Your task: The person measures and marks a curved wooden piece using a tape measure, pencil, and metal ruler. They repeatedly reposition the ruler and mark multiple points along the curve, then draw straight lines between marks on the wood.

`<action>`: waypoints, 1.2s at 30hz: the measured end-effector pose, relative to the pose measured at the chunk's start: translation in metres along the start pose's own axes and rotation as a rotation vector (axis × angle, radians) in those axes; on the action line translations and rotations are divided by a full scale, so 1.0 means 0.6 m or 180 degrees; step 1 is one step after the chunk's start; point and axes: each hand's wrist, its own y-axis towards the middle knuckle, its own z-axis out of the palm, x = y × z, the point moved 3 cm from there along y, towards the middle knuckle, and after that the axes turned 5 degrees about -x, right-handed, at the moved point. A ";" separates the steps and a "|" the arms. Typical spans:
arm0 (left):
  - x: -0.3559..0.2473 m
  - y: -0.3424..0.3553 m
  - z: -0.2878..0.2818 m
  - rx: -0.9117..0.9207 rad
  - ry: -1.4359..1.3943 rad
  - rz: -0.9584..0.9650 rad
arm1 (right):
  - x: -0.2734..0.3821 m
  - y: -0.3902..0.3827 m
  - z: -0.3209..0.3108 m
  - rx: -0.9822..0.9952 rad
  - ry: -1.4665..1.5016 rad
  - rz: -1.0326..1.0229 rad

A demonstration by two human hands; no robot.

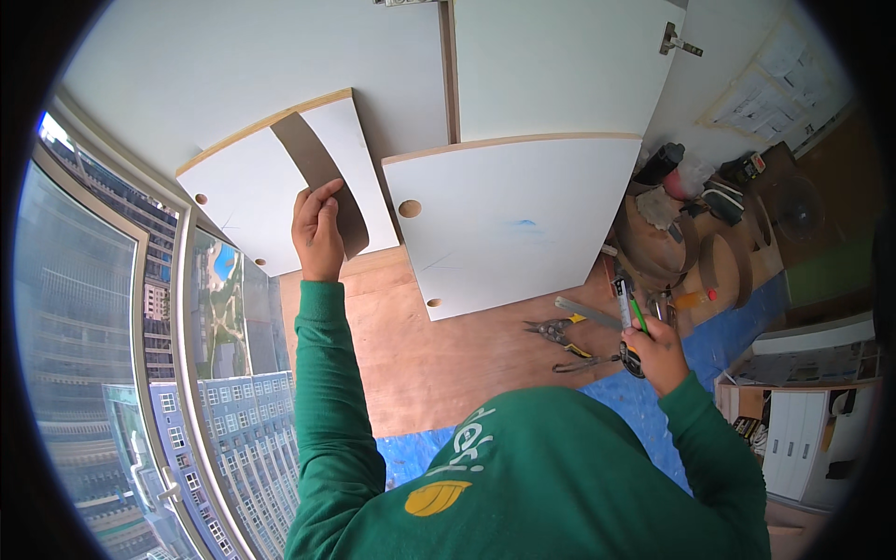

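Observation:
My left hand (317, 224) grips a long brown strip (308, 159), which lies upright across a smaller white board (247, 177) with round holes and a pale wood edge. My right hand (653, 350) is closed on a bundle of small tools: a utility knife (622, 297), a green pencil (637, 311) and a black object (629, 364), perhaps a tape measure. A grey flat bar (583, 310) reaches left from beside that hand; whether I hold it is unclear. A larger white board (504, 224) with two holes stands right of the smaller one.
Pliers or snips (551, 329) lie on the plywood (373, 355), beside a blue sheet (719, 331). Coiled brown strips (723, 266), bags and tools crowd the right side. An open window (84, 317) runs along my left. A white cabinet panel (551, 65) is above the boards.

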 end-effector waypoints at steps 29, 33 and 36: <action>-0.003 -0.633 0.077 -0.1258 -0.1907 -0.3529 | -0.064 0.073 0.091 0.1875 -0.2344 -0.1018; -0.001 -0.737 0.127 -0.1692 -0.1620 -0.3642 | -0.096 0.109 0.079 0.2410 -0.2665 -0.0979; 0.019 -0.813 0.169 -0.2001 -0.1140 -0.3655 | -0.118 0.141 0.074 0.2784 -0.2876 -0.1347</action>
